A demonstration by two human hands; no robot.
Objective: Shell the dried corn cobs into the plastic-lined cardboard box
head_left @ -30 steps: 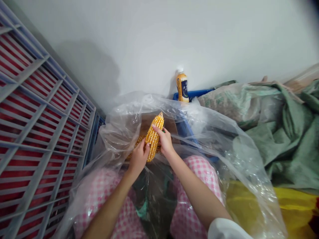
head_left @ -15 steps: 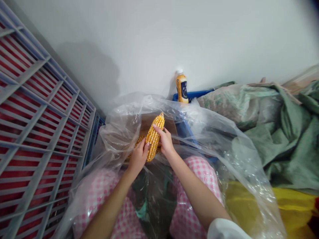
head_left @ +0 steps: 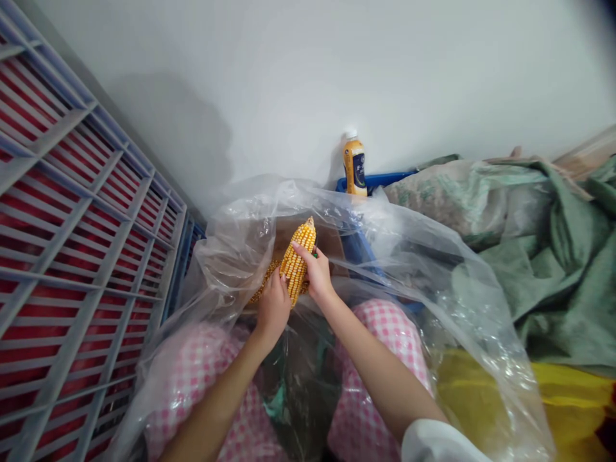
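Note:
A yellow corn cob [head_left: 298, 252] stands tilted, tip pointing up and away, over the mouth of a big clear plastic bag [head_left: 394, 256]. My left hand [head_left: 272, 306] grips the cob's lower end, fingers closed round it. My right hand [head_left: 315, 273] holds the cob's right side, its thumb pressed on the kernels. More loose corn [head_left: 265, 282] shows dimly in the bag behind the cob. My knees in pink checked trousers [head_left: 385, 333] lie under the plastic.
A grey-and-red plastic crate stack [head_left: 72, 244] fills the left. An orange drink bottle [head_left: 355, 164] stands on a blue crate [head_left: 380, 180] by the white wall. Green woven sacks [head_left: 543, 250] pile up at right, a yellow sack [head_left: 568, 398] below them.
My left hand has slid further up round the cob's lower end, covering more of it. The cob and my right hand have hardly moved.

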